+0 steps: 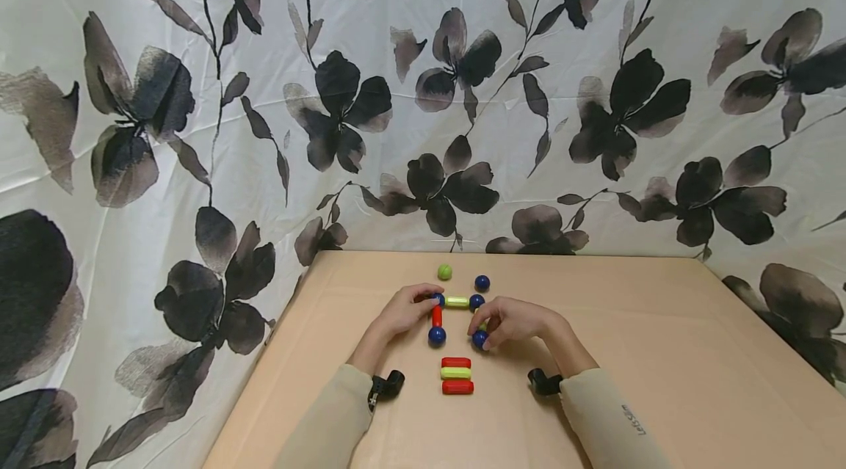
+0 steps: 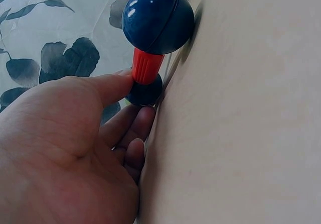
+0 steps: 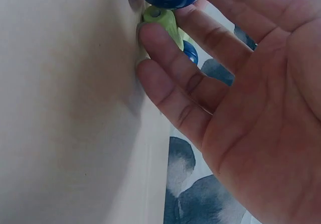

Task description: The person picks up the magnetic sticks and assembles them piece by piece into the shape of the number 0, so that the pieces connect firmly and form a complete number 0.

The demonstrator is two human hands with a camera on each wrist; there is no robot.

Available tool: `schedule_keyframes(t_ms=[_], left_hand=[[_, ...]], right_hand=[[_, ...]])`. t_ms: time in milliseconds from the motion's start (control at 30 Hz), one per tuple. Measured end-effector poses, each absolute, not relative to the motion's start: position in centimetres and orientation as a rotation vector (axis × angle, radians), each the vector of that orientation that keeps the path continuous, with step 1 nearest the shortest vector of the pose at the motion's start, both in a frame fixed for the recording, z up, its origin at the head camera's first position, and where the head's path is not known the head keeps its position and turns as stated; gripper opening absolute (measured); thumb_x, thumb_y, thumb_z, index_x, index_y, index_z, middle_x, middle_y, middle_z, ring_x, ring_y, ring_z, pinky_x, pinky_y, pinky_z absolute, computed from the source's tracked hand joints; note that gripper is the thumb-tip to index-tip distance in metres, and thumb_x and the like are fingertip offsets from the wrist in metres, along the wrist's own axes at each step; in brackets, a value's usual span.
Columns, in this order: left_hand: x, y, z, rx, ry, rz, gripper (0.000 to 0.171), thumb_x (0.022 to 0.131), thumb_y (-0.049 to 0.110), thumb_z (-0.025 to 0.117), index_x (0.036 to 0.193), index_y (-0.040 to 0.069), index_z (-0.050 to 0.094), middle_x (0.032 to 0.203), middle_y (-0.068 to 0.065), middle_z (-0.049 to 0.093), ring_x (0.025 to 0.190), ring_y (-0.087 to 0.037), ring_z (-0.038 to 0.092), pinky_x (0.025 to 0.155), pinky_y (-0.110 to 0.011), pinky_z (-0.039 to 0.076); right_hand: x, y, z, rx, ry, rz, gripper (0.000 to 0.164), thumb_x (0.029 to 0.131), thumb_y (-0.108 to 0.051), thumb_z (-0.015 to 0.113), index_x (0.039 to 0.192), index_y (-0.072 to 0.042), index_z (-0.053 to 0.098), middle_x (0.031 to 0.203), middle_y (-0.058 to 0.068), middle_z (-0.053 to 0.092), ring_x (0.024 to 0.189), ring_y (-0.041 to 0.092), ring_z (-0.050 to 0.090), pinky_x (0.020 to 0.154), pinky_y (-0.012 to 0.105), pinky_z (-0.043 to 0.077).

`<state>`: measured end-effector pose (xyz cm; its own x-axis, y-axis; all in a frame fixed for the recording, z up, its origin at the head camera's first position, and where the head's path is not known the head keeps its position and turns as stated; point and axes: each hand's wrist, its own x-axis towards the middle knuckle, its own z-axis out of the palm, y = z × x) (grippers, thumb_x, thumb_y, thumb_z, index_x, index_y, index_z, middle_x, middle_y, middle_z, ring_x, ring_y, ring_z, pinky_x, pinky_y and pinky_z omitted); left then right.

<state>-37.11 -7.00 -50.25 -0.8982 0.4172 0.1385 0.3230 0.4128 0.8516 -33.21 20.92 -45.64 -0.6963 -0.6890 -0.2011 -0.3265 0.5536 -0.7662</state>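
Note:
On the table lies a partly joined frame of blue balls and coloured rods. My left hand (image 1: 405, 310) pinches the blue ball (image 2: 145, 92) at its far left corner. From there a red rod (image 1: 437, 316) leads nearer to another blue ball (image 1: 437, 337), and a yellow-green rod (image 1: 457, 302) runs across to the far right blue ball (image 1: 476, 302). My right hand (image 1: 522, 320) pinches a blue ball (image 1: 480, 339) at the near right. Beyond that ball, a green rod (image 3: 163, 20) points towards the far right ball, mostly hidden by my fingers in the head view.
Two red rods with a yellow-green rod (image 1: 456, 373) between them lie side by side nearer to me. A green ball (image 1: 445, 272) and a loose blue ball (image 1: 482, 282) sit beyond the frame. Floral cloth (image 1: 515, 124) hangs behind the table (image 1: 661, 351).

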Motion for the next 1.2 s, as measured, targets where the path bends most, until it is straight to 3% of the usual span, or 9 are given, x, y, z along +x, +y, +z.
schedule_keyframes(t_ms=[300,733,1200], left_hand=[[-37.15,-7.02,-50.27,0.649,2.536,1.537,0.031,0.106,0.019,0.061,0.135,0.012,0.069,0.129,-0.003,0.07,0.119,-0.023,0.059,0.113,-0.049,0.045],[-37.08,-6.95,-50.14,0.665,2.546,1.531,0.031,0.106,0.017,0.061,0.134,0.011,0.069,0.129,-0.004,0.07,0.119,-0.022,0.06,0.112,-0.048,0.046],[-37.02,-6.88,-50.29,0.639,2.549,1.53,0.03,0.106,0.017,0.061,0.134,0.013,0.07,0.129,-0.003,0.07,0.119,-0.022,0.06,0.112,-0.047,0.046]], right_hand=[[-33.35,20.76,-45.89,-0.822,2.318,-0.981,0.022,0.089,-0.009,0.081,0.109,-0.015,0.078,0.103,0.001,0.069,0.09,0.025,0.058,0.08,0.036,0.048],[-33.37,20.77,-45.61,-0.78,2.33,-1.0,0.023,0.089,-0.007,0.08,0.111,-0.009,0.075,0.098,0.004,0.069,0.092,0.027,0.058,0.081,0.038,0.047],[-33.41,20.65,-45.62,-0.827,2.356,-0.987,0.019,0.09,-0.005,0.078,0.109,-0.008,0.076,0.097,0.002,0.07,0.088,0.025,0.059,0.077,0.033,0.05]])
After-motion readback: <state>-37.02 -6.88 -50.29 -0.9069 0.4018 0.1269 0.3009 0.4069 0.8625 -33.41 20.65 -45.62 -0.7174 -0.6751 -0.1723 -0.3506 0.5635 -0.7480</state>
